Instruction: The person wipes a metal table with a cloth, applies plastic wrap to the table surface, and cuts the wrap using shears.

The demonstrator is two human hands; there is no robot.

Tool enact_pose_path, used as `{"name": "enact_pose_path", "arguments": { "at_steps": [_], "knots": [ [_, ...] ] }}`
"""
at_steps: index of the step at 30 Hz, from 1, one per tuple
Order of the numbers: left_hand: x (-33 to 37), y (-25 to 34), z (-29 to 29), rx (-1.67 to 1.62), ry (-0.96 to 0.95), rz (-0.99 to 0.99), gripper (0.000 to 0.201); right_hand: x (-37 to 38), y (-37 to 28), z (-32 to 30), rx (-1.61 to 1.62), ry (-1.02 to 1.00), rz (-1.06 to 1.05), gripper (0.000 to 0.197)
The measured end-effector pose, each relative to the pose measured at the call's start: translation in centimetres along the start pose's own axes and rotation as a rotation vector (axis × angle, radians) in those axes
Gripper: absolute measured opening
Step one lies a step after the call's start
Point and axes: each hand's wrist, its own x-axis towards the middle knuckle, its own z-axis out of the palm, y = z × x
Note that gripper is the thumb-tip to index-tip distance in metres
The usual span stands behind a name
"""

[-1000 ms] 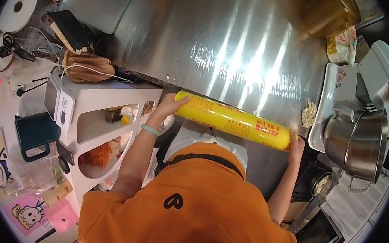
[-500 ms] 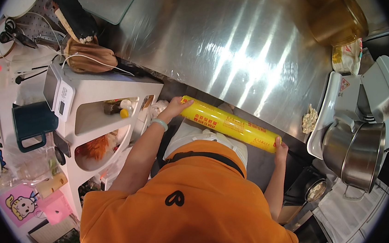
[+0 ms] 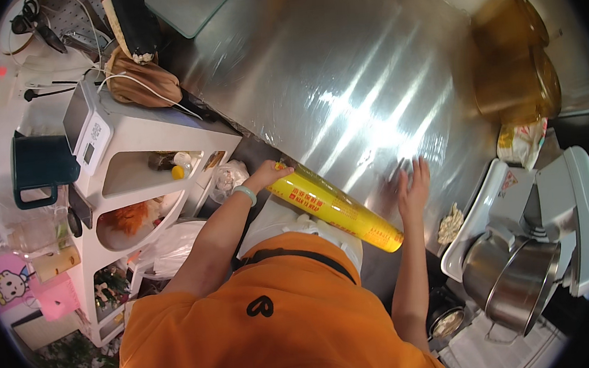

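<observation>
A long yellow roll of cling film (image 3: pixel 339 209) lies slantwise along the near edge of the steel counter (image 3: pixel 283 59), in front of my waist. My left hand (image 3: pixel 267 175) grips its left end, fingers closed round it. My right hand (image 3: pixel 414 191) is off the roll, fingers stretched out and apart, over the counter just beyond the roll's right end. Clear film (image 3: pixel 333 107) is spread across the counter, with wrinkles showing near my right fingertips. Whether those fingertips press on the film, I cannot tell.
Left stands a white shelf unit (image 3: pixel 164 136) bearing a kitchen scale (image 3: pixel 92 135), beside a dark green mug (image 3: pixel 45 171). Amber containers (image 3: pixel 517 84) stand at the far right. Steel pots (image 3: pixel 521 287) and a white tray (image 3: pixel 466 260) are at the near right.
My right hand has let go of the roll's right end and moved forward over the counter, opening out. The roll's right end has shifted nearer to me; my left hand still grips the left end.
</observation>
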Motion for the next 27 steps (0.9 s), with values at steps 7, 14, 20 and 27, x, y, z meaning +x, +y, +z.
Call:
{"name": "enact_pose_path", "arguments": {
  "at_steps": [7,14,20,27],
  "knots": [
    [-0.4,-0.6,0.5,-0.137,0.007,0.006,0.050,10.5,-1.7,6.5,-0.272,-0.126,-0.015,0.072],
    [-0.4,0.2,0.2,-0.070,-0.058,-0.114,0.046,12.6,3.6,4.3,-0.244,-0.264,-0.254,0.072],
    [-1.0,1.5,0.1,-0.111,-0.083,-0.163,0.045,20.0,10.9,3.8,-0.348,-0.146,-0.011,0.071],
    [-0.9,1.1,0.0,-0.074,-0.072,-0.159,0.044,24.6,11.5,4.5,-0.462,-0.092,0.252,0.075]
  ]
}}
